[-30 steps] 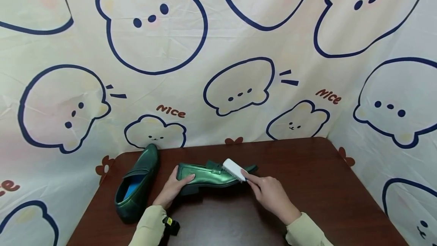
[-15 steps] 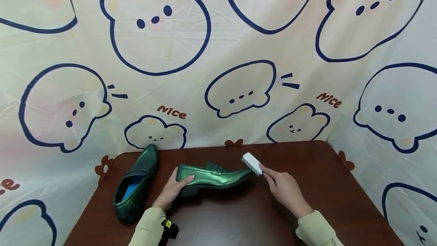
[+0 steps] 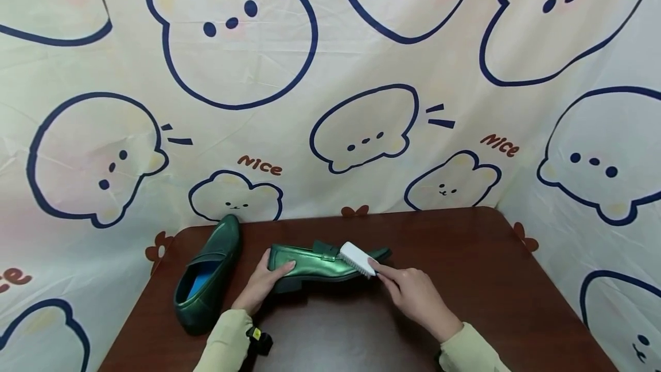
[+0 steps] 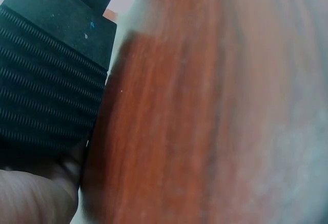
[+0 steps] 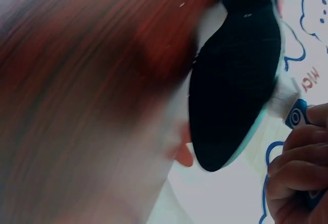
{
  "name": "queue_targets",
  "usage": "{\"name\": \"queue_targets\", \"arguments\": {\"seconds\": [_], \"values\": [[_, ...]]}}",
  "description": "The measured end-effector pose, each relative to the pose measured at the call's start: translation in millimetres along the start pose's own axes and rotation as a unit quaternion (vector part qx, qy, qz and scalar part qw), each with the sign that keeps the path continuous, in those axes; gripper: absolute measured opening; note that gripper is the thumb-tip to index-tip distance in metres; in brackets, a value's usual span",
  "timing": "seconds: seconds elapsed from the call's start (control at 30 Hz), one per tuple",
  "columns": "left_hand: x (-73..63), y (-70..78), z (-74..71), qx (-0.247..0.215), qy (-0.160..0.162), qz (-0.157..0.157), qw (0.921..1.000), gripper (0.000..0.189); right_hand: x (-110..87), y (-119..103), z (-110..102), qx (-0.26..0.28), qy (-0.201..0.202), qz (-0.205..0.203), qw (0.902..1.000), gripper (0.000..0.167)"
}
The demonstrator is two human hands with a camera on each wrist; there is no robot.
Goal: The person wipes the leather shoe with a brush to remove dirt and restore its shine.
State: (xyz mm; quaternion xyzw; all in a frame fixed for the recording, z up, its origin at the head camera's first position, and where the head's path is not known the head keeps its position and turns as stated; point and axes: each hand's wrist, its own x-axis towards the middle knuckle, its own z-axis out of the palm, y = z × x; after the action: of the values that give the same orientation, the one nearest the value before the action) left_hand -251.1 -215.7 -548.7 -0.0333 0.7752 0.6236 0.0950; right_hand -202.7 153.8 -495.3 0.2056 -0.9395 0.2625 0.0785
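Observation:
A shiny green loafer (image 3: pixel 312 264) lies tilted on its side, its toe pointing right. My left hand (image 3: pixel 260 283) grips it around the heel, thumb along the near side. In the right wrist view the loafer's black sole (image 5: pixel 236 75) faces the camera; the left wrist view shows its ribbed heel (image 4: pixel 46 85) beside part of the hand. My right hand (image 3: pixel 415 297) holds a white-backed brush (image 3: pixel 357 258) by its handle, fingers curled round it. The bristles touch the loafer's upper, between strap and toe.
Another green loafer (image 3: pixel 209 277) with a blue insole stands upright on the left of the brown wooden table (image 3: pixel 496 280). A cartoon-printed curtain (image 3: pixel 361 62) hangs behind and along both sides. A black strap device (image 3: pixel 260 341) sits at my left wrist.
The brush slid right to the loafer's toe tip half a second ago, and is now back left on the upper behind it. The left hand keeps its grip on the heel.

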Motion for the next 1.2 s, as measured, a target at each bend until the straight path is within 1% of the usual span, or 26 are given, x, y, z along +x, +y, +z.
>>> {"name": "queue_targets", "arguments": {"seconds": [0.13, 0.3, 0.4, 0.5, 0.57, 0.63, 0.73, 0.83, 0.93, 1.03, 1.13, 1.2], "values": [[0.8, 0.4, 0.5, 0.002, 0.003, 0.001, 1.0, 0.11, 0.2, 12, -3, 0.012, 0.01, 0.028, 0.9995, 0.046], [3.2, -0.6, 2.3, -0.003, 0.008, 0.004, 1.0, 0.107, 0.1, 27, -9, -0.002, 0.022, 0.076, 0.9969, 0.046], [4.0, -1.8, 2.1, -0.008, 0.01, 0.005, 0.9999, 0.106, 1.3, 32, -10, -0.014, 0.024, 0.089, 0.9956, 0.045], [4.7, -2.6, 1.8, -0.009, 0.011, 0.006, 0.9999, 0.105, 1.1, 30, -11, -0.025, 0.033, 0.076, 0.9963, 0.046], [5.0, -3.0, 2.3, -0.004, 0.013, 0.005, 0.9999, 0.104, -0.4, 23, -11, -0.029, 0.041, 0.051, 0.9975, 0.046], [5.0, -3.2, 2.8, -0.002, 0.013, 0.005, 0.9999, 0.104, -2.5, 12, -11, -0.028, 0.041, 0.016, 0.9986, 0.046], [5.2, -3.0, 3.2, -0.007, 0.012, 0.005, 0.9999, 0.105, -5.0, -5, -8, -0.025, 0.018, -0.03, 0.9991, 0.045], [5.3, -3.9, 2.9, -0.008, 0.007, 0.006, 0.9999, 0.107, -6.7, -14, -2, -0.033, -0.005, -0.05, 0.9982, 0.046], [5.5, -5.1, 3.3, -0.008, 0.005, 0.005, 0.9999, 0.106, -7.5, -12, 4, -0.035, -0.002, -0.042, 0.9985, 0.047], [4.8, -4.6, 3.2, -0.008, 0.008, 0.008, 0.9999, 0.105, -6.8, -2, 4, -0.02, 0.011, -0.023, 0.9995, 0.047], [4.5, -4.2, 2.6, -0.009, 0.01, 0.011, 0.9998, 0.103, -5.9, 10, 2, 0.008, 0.012, 0.013, 0.9998, 0.047], [4.2, -4.2, 2.5, -0.009, 0.011, 0.012, 0.9998, 0.102, -5.3, 19, -1, 0.017, 0.016, 0.037, 0.999, 0.048]]}}
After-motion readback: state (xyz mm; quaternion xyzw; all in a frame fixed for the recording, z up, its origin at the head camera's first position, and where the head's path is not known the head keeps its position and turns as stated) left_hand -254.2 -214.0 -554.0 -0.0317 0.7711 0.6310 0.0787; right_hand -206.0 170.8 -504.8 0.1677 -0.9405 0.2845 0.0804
